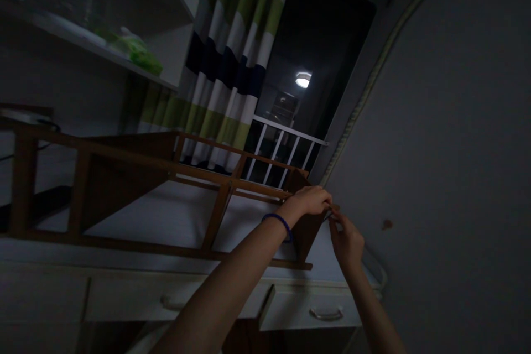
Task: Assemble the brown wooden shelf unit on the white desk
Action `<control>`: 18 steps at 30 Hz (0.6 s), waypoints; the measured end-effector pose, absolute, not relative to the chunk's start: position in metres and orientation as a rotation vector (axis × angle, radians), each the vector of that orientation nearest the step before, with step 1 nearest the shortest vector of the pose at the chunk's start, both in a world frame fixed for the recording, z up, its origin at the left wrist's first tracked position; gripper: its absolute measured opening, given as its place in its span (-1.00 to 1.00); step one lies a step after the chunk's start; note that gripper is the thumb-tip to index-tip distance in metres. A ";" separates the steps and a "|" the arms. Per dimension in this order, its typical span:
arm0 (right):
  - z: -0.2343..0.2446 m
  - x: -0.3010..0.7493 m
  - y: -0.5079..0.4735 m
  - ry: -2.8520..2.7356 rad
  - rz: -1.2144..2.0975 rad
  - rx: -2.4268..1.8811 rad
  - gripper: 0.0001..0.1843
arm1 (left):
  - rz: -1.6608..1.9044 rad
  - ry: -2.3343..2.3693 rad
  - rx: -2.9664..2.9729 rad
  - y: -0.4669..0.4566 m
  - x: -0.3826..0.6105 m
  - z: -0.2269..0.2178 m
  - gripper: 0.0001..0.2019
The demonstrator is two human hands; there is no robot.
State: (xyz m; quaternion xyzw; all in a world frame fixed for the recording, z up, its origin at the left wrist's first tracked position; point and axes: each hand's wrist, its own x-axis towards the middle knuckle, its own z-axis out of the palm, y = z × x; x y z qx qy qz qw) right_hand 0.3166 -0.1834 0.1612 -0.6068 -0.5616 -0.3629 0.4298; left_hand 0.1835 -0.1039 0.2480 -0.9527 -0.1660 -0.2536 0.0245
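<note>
A brown wooden shelf rack [215, 215] lies on its side along a white desk [327, 254]. At its right end, above the end panel [309, 227], my left hand [311, 200] is closed, with a dark blue beaded bracelet on the wrist. Its fingertips meet a small brown piece [334, 207] jutting past the panel. Just right of it, my right hand [347, 240] is closed in a pinch near that piece, beside a thin dark object. Dim light and blur hide exactly what either hand grips.
A desk drawer [311, 307] on the right is pulled slightly out. Striped curtains [232, 66] and white window bars [286, 146] stand behind the rack. A wall shelf [112, 55] holding a green packet overhangs at upper left. A grey wall [452, 138] rises on the right.
</note>
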 end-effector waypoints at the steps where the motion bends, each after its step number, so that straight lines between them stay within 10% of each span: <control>1: 0.161 0.316 -0.183 -1.408 -0.988 -1.530 -0.63 | -0.787 -0.512 -2.964 -0.103 0.184 0.248 -0.77; 18: 0.174 0.316 -0.184 -1.485 -1.379 -1.606 -0.62 | -0.649 -0.603 -3.257 -0.099 0.188 0.263 -0.64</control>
